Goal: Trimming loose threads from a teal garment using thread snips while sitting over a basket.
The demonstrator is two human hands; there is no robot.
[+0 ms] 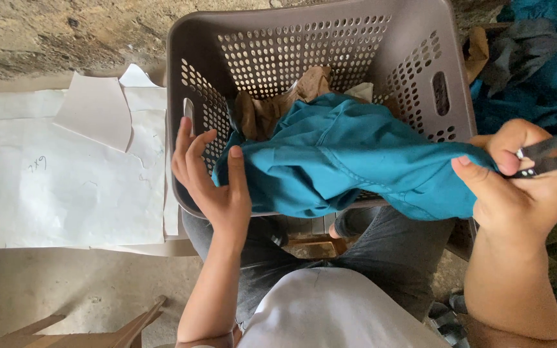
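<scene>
**Teal garment stretched between two hands over a grey basket**

We see a teal garment (343, 161) held out across the front rim of a grey perforated laundry basket (420, 58), with most of the cloth bunched inside the basket and its right end drawn out past the basket's right wall. Our left hand (211, 174) grips the garment's left end at the basket's near-left corner: the thumb presses on top of the cloth, and the other fingers (185, 145) are slightly spread and rest against the basket's rim and wall. Our right hand (520, 180) is closed around the garment's right end, its fingers curled and pressed together, pinching the cloth. That same hand also holds a small dark thread snip (549, 154), whose two narrow blades point off to the right; they sit a little apart.

Behind the teal cloth, inside the basket, lies some crumpled brown fabric (278, 103) with a pale scrap beside it. To the left of the basket, sheets of white paper (66, 180) are spread flat, with a cut paper piece (98, 109) lying on top. To the right of the basket there is a pile of more teal and dark cloth (543, 71). The basket rests on our lap, above grey trousers (394, 251).
</scene>
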